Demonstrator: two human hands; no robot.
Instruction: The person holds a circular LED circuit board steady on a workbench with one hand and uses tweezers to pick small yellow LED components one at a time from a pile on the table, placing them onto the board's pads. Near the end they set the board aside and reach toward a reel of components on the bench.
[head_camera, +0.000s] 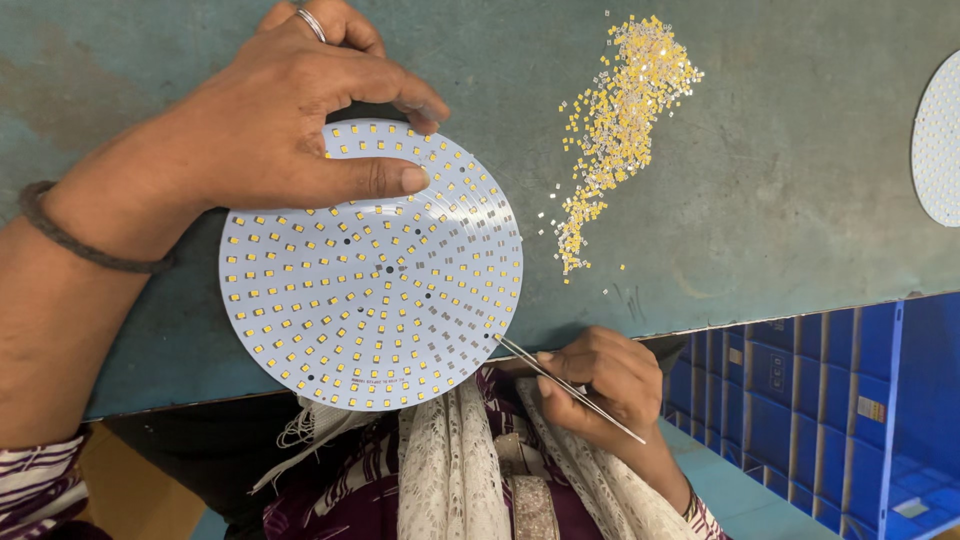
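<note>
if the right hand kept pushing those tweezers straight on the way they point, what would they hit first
Probably the round white LED board. The right hand holds thin metal tweezers aimed up and left, tips already at the board's lower right rim. Whether they touch it or hover just above is unclear.
</note>
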